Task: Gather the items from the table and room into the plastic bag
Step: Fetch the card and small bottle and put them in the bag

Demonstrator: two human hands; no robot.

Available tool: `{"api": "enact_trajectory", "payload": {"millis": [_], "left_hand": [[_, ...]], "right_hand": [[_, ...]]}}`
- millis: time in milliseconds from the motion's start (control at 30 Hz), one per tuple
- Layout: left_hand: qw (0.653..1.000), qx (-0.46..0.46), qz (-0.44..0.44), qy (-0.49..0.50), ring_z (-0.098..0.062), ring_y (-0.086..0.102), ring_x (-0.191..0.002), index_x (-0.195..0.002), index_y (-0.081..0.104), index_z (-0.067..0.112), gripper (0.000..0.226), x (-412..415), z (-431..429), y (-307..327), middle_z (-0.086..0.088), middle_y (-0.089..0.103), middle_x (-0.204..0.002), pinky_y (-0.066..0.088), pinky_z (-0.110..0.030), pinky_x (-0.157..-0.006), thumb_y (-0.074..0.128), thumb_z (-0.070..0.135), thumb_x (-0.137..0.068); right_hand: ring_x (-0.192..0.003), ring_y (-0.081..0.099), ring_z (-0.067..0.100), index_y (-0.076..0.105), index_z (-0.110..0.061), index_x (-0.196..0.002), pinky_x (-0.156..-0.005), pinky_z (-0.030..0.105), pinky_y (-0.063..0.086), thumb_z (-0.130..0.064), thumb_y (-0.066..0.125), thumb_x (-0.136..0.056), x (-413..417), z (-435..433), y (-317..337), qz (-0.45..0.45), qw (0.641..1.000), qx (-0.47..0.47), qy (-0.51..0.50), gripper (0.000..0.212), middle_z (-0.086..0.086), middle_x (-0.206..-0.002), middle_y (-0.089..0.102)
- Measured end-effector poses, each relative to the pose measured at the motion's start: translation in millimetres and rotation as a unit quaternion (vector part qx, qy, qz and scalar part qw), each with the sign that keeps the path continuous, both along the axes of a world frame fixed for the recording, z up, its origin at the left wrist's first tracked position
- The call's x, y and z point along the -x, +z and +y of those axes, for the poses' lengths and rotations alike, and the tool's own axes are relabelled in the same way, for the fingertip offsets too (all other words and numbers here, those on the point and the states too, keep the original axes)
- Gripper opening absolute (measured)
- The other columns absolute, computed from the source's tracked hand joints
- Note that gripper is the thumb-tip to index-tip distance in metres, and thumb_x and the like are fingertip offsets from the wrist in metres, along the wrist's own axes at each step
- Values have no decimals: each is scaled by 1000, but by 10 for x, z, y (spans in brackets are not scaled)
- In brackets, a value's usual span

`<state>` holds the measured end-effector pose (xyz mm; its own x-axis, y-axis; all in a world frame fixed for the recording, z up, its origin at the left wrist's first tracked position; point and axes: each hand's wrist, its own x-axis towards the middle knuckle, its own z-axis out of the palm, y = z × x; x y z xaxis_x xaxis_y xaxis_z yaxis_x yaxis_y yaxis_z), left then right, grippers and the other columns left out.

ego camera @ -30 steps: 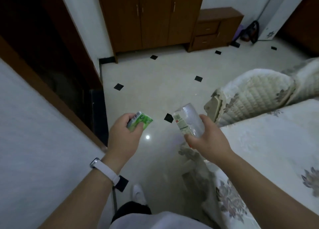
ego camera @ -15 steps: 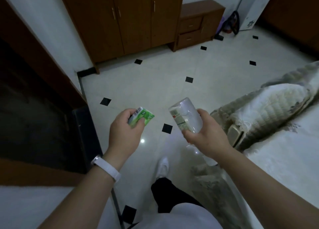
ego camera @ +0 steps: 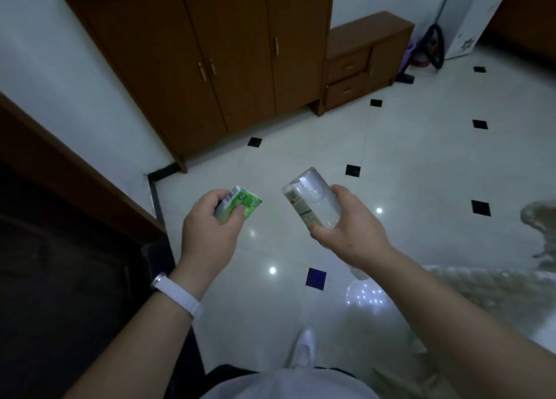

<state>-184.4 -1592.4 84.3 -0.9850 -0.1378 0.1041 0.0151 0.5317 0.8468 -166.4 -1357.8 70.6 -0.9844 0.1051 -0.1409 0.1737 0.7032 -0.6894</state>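
Note:
My left hand [ego camera: 207, 233] grips a small green packet [ego camera: 240, 204] with a barcode on its edge, fingers curled round it at waist height over the tiled floor. My right hand [ego camera: 350, 231] holds a clear plastic bottle [ego camera: 313, 201] with a printed label, its bottom end pointing up and away from me. The two hands are side by side, about a hand's width apart. No plastic bag is in view.
A brown wardrobe [ego camera: 228, 52] and a low drawer cabinet [ego camera: 361, 58] stand against the far wall. A dark wooden door frame [ego camera: 75, 176] runs along the left. The quilted bed edge [ego camera: 511, 287] shows at the right. White tiled floor [ego camera: 406, 164] with black diamonds lies ahead.
The view has turned left and away from the bed, which has slid to the right edge. Both hands keep the same hold on the packet and the bottle.

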Motion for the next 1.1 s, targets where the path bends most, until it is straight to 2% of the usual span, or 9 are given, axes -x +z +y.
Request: {"api": "enact_trajectory", "payload": {"millis": [133, 233, 333, 400, 567, 667, 767, 967, 1100], "left_hand": [[1000, -3, 4, -30, -11, 62, -81, -94, 63, 27, 12, 555, 212, 0, 7, 65, -89, 45, -25, -64, 68, 18, -87], [999, -10, 4, -33, -5, 60, -78, -92, 59, 32, 17, 1038, 385, -23, 13, 62, -86, 43, -17, -61, 68, 17, -89], [998, -21, 0, -62, -7, 61, -78, -90, 60, 35, 19, 1557, 571, -123, 12, 64, -86, 48, -25, -65, 68, 18, -89], [996, -29, -3, -81, -3, 60, -76, -85, 58, 39, 25, 1949, 720, -198, 14, 64, -84, 46, -22, -64, 69, 16, -88], [987, -61, -5, -152, -6, 59, -74, -80, 56, 40, 27, 3107, 1257, -232, 13, 64, -81, 42, -23, -62, 69, 17, -87], [974, -72, 2, -215, -7, 59, -76, -81, 56, 41, 27, 3785, 1676, -117, 14, 63, -83, 42, -20, -64, 69, 18, -87], [956, -83, 12, -280, -11, 61, -80, -82, 57, 40, 23, 4345, 2160, 11, 11, 65, -86, 45, -26, -68, 68, 20, -87], [917, -76, -7, -391, -7, 61, -83, -84, 57, 43, 26, 4862, 3124, -44, 8, 66, -90, 42, -17, -66, 68, 19, -87], [901, -58, -31, -429, -2, 59, -79, -81, 58, 40, 24, 5117, 3867, -159, 12, 65, -87, 40, -13, -63, 68, 19, -86]], "right_hand": [[-75, 63, 10, 40, -43, -105, -70, 36, 55, -56, 62, -68, 435, 256, 59, 2, 999, 1, -37, 45, -15, -91, 59], [-76, 63, 9, 40, -44, -107, -68, 35, 53, -55, 61, -67, 743, 470, 15, -1, 998, 3, -68, 46, -15, -93, 59], [-75, 62, 8, 40, -43, -104, -63, 31, 49, -53, 63, -68, 1077, 674, -80, -21, 994, -5, -106, 44, -14, -90, 61], [-75, 62, 7, 39, -45, -105, -61, 29, 46, -52, 63, -68, 1334, 802, -114, -33, 991, -15, -128, 45, -15, -90, 61], [-83, 59, 13, 42, -38, -115, -74, 33, 50, -46, 68, -73, 2142, 1175, -1, -27, 980, -62, -187, 50, -15, -97, 54], [-81, 61, 12, 40, -41, -110, -74, 34, 51, -47, 67, -73, 2569, 1438, 192, -17, 969, -73, -237, 47, -16, -97, 56], [-86, 57, 13, 40, -39, -119, -73, 33, 48, -47, 68, -74, 2875, 1722, 311, -3, 952, -91, -291, 53, -16, -102, 55], [-98, 58, 12, 38, -33, -134, -82, 32, 46, -53, 67, -72, 3037, 2296, 162, -26, 913, -86, -398, 71, -16, -112, 54], [-108, 60, 16, 34, -34, -140, -91, 38, 50, -61, 61, -67, 3110, 2866, -36, -52, 892, -68, -444, 83, -13, -125, 58]]}}
